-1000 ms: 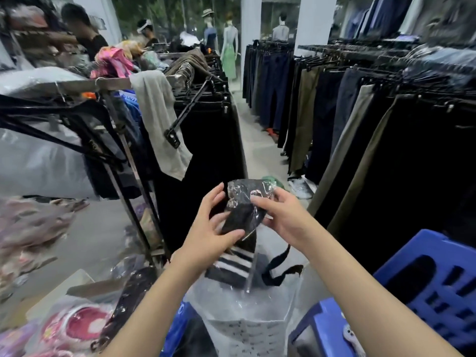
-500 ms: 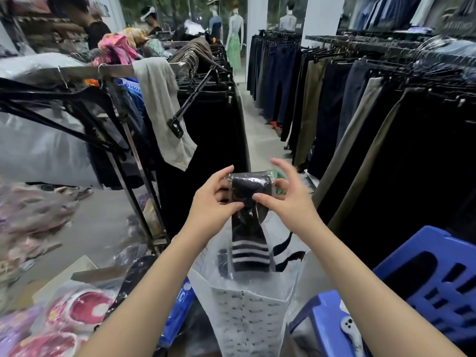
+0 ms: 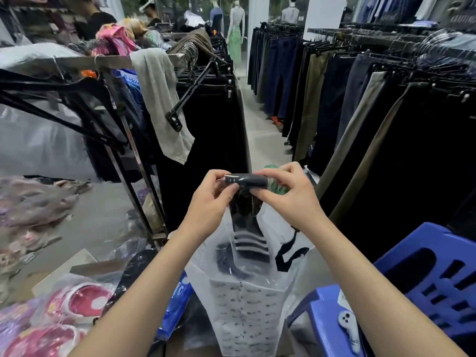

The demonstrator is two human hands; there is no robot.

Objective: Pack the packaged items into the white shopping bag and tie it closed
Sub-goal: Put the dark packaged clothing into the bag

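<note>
A clear-wrapped pack of black socks with white stripes [image 3: 247, 228] hangs upright over the open mouth of the white shopping bag [image 3: 244, 310]. My left hand [image 3: 208, 199] pinches the pack's top left corner. My right hand [image 3: 286, 194] pinches its top right corner. The striped lower end of the pack dips inside the bag's mouth. Another dark packaged item [image 3: 226, 256] lies inside the bag, seen through the thin plastic. The bag carries small printed lettering and stands between my forearms.
Pink and red packaged items [image 3: 74, 310] and a blue packet [image 3: 177, 300] lie at the lower left. A blue plastic stool [image 3: 425, 287] with a white controller [image 3: 349, 328] stands at the right. Racks of hanging trousers [image 3: 360, 112] line both sides of a narrow aisle.
Both hands turned the sock pack upright and lowered it, so its striped end now sits in the bag's mouth. The pack's top is now held flat between both hands.
</note>
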